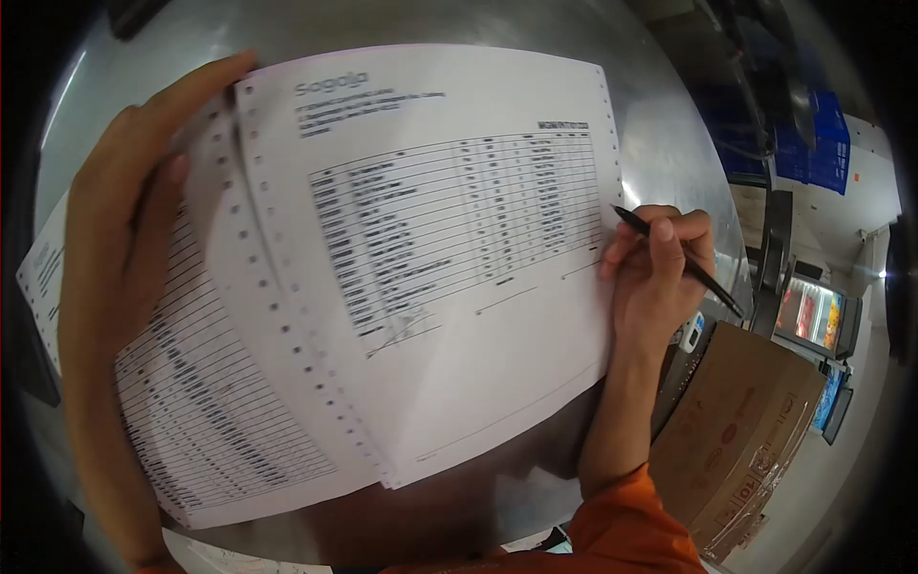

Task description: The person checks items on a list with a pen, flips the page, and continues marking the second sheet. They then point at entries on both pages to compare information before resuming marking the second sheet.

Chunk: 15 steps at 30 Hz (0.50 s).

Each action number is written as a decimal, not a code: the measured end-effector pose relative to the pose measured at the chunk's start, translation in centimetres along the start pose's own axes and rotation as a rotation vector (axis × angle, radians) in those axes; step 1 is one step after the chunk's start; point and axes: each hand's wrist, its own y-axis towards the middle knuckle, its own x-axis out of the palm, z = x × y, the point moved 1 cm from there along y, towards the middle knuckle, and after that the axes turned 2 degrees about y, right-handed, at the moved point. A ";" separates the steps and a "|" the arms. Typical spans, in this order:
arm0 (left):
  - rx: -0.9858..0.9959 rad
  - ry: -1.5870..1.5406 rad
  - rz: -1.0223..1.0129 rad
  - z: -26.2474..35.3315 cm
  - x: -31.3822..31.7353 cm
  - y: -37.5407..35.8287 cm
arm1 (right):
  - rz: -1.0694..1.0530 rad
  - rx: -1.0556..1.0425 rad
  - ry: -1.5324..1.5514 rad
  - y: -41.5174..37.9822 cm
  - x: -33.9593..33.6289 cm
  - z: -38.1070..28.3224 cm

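Observation:
A printed form [497, 354] with a "Sagala"-like heading, a table of rows and perforated side strips lies before me, with a pen-drawn mark below the table. Beneath its left side, another printed sheet [239, 411] shows. My left hand [129, 201] is at the upper left of these sheets, the index fingertip at the form's top corner and the thumb over the lower sheet; its other fingers are mostly hidden. At the form's right edge, my right hand [665, 263] grips a black pen [708, 278], its tip pointing up and left beside the table.
The sheets rest over a shiny metal table [669, 143]. A brown cardboard box [736, 430] stands at the lower right, near a small white device with a display [692, 332]. Farther off are a blue crate [813, 143] and a lit display case [813, 311].

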 end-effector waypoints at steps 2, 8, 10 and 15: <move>-0.114 -0.114 -0.094 -0.2 -0.2 0.0 | 0.058 -0.012 -0.091 -0.4 -0.5 0.0; 0.040 0.077 -0.048 -0.2 0.1 0.1 | 0.044 -0.038 -0.021 -0.4 -0.4 0.0; 0.063 0.117 -0.032 0.2 -0.1 0.0 | 0.040 -0.005 -0.001 -0.6 -0.5 -0.2; -0.020 0.263 -0.180 -0.5 0.1 -1.0 | 0.044 -0.069 -0.203 -0.4 -0.8 0.0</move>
